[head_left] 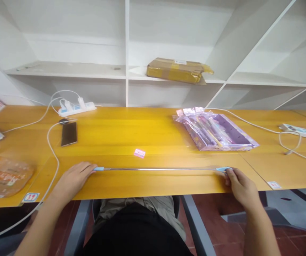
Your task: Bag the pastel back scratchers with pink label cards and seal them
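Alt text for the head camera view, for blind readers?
A left hand and right hand hold the blue ends of a thin metal rod at a yellow desk. Beyond it lie a pink card and purple tray.

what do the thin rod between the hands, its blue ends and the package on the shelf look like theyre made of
Thin rod: probably polished metal, silvery with bright glints.
Blue ends: likely plastic, judging by the even pale colour; finish unclear.
Package: seemingly brown cardboard, wrapped in shiny yellowish tape.

Yellow wooden table (110, 135), on which lay a white power strip (77, 110), flat black phone (69, 134), small pink card (139, 153), open purple box (231, 132)
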